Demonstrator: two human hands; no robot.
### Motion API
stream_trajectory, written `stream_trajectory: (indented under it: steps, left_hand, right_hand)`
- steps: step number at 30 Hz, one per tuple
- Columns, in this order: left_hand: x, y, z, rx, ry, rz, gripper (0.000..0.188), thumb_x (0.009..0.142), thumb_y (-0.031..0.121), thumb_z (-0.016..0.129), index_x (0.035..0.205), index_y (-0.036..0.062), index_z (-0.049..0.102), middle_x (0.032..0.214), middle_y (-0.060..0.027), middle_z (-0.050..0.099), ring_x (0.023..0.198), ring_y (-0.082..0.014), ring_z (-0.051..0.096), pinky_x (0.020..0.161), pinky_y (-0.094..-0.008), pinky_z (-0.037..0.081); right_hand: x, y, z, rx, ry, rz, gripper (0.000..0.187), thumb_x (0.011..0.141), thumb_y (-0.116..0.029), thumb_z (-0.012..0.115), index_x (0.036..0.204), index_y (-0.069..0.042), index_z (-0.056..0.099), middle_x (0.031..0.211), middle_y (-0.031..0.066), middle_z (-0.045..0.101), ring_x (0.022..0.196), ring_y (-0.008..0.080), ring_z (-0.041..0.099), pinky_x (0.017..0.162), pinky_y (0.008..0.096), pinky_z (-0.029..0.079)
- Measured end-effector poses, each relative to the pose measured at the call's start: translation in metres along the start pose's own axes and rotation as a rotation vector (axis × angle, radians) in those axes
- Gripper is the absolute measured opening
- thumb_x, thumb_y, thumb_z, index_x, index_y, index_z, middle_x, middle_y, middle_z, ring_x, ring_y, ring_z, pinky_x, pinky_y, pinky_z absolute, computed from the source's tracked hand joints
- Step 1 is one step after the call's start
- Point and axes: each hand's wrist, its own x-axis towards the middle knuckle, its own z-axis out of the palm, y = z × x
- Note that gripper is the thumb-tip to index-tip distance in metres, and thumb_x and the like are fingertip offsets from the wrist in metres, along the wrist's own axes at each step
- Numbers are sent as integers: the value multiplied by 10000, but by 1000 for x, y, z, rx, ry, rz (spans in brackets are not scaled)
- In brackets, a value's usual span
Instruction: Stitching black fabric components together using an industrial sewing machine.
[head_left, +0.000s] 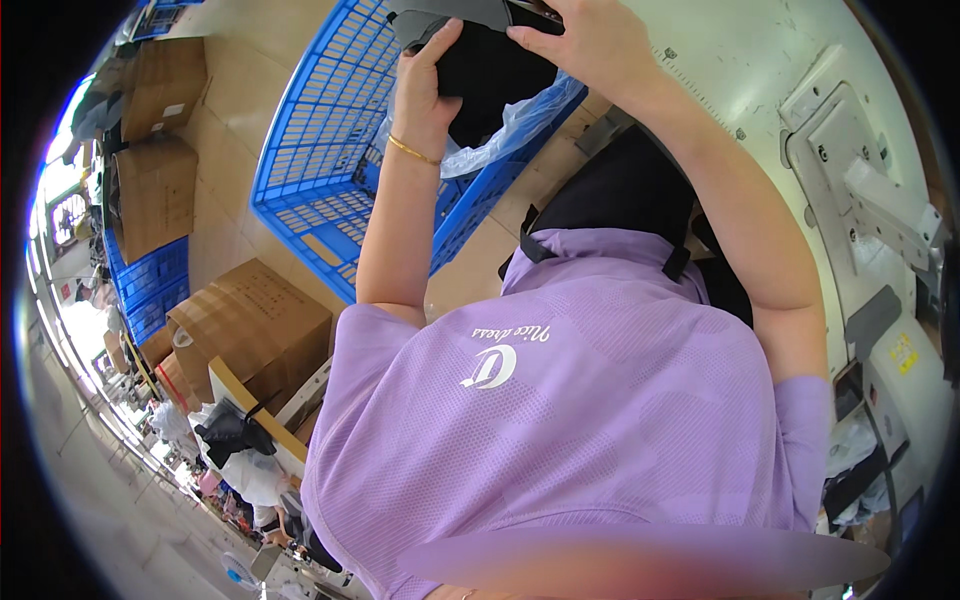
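1. Head view: left hand [425,90] fingers curled, gripping black cloth [490,70].
2. Right hand [585,45] fingers pressed together on cloth top.
3. Cloth held above plastic bag [510,125] in blue crate [330,150].

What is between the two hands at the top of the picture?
In the head view, a black fabric piece lies between the left hand and the right hand, both gripping it.

The tan tiled floor [240,90] carries a blue plastic crate [320,140] just under the grips, with brown cardboard boxes [155,190] well off to their left.
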Motion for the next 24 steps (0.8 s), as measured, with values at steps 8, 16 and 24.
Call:
stream_trajectory:
  steps: [8, 16, 24]
  left_hand:
    - [-6, 20, 6, -215, -161, -139, 229, 889, 146, 663, 1082, 22, 659, 1048, -116, 700, 944, -239, 683, 837, -360, 557]
    - [12, 18, 14, 204, 40, -104, 295, 783, 31, 750, 1063, -9, 665, 1027, -110, 698, 886, -262, 698, 772, -360, 577]
    - [20, -5, -39, 29, -1, -54, 333, 864, 42, 672, 1194, 40, 621, 1163, -108, 657, 1066, -266, 640, 940, -411, 518]
  right_hand:
    - [-2, 0, -2, -5, 48, -12, 450, 761, -271, 749, 1085, 27, 657, 1185, 189, 599, 1035, 356, 621, 892, 406, 511]
    - [-2, 3, 1, 20, 59, -6, 441, 766, -269, 744, 1079, 30, 657, 1168, 183, 607, 1033, 356, 621, 893, 405, 510]
    - [-14, 7, -26, 315, 167, 80, 451, 834, -211, 712, 1184, 40, 579, 1138, 193, 604, 917, 311, 636, 783, 375, 538]
